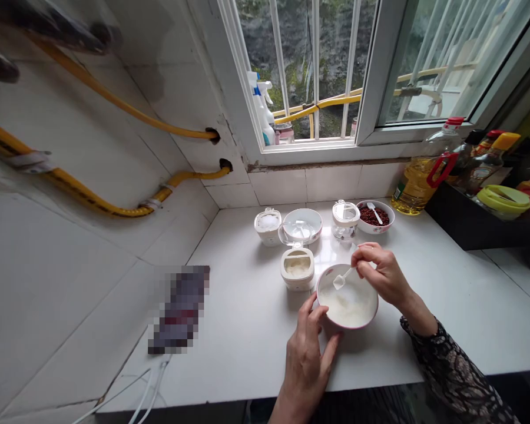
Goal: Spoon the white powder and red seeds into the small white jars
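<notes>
My right hand (380, 274) pinches the handle of a small white spoon (341, 280), whose scoop is over the left part of a white bowl (375, 306) with a pinkish rim. Pale, whitish contents lie in that bowl. Against the bowl's lower left side rests my left hand (309, 347), fingers spread, thumb near the bottom rim. Just left of the bowl, a white container (297, 282) stands with its clear lid raised and pale powder inside. Behind it are a container of white grains (268, 222) and a bowl (314, 224) partly covered by the raised lid.
A lidded jar (345, 221) stands beside a bowl of dark red beans (373, 217) holding another white spoon. An oil bottle (413, 182) and a black condiment box (477, 227) occupy the back right. A blurred dark object (181, 312) with white cables lies at left.
</notes>
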{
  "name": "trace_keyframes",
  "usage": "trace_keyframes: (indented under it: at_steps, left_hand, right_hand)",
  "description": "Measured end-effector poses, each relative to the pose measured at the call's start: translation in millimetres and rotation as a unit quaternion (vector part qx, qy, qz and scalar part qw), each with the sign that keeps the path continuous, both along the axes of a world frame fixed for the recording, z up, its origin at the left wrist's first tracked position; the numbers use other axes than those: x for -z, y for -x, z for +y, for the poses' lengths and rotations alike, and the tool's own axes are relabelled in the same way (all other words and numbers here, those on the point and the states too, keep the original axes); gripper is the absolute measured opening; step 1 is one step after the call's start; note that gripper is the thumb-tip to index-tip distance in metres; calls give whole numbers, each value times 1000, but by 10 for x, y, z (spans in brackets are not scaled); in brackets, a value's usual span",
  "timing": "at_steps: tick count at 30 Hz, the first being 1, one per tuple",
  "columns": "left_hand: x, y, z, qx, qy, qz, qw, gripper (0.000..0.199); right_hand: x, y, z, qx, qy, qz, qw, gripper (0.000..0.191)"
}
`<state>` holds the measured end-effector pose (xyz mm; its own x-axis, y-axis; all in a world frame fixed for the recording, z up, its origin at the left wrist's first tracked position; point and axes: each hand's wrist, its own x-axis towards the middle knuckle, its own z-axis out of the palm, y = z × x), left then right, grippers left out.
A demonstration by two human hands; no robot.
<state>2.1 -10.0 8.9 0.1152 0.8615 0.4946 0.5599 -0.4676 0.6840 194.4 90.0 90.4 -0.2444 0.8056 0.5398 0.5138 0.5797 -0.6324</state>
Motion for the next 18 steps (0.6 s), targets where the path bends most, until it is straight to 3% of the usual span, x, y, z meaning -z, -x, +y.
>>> trace_keyframes:
  at_steps: [4, 6, 10, 15, 18]
  left_hand:
    - [0, -6, 13, -5, -6, 3, 1000, 33]
    - [-2, -8, 17, -3, -8, -1, 1000, 34]
    - [-4, -10, 16, 0, -14, 0, 1000, 36]
    - [-10, -10, 13, -3, -9, -1, 1000, 34]
    - [-14, -10, 12, -1, -13, 0, 1000, 34]
  right_hand:
    - [90, 126, 12, -49, 23, -66, 996, 21]
    - [90, 165, -1, -61, 55, -46, 996, 22]
    - [22, 126, -3, -16, 119, 35, 992, 21]
    - [-8, 84, 46, -21, 262, 182, 948, 16]
    - [2, 93, 67, -33, 309, 242, 919, 14]
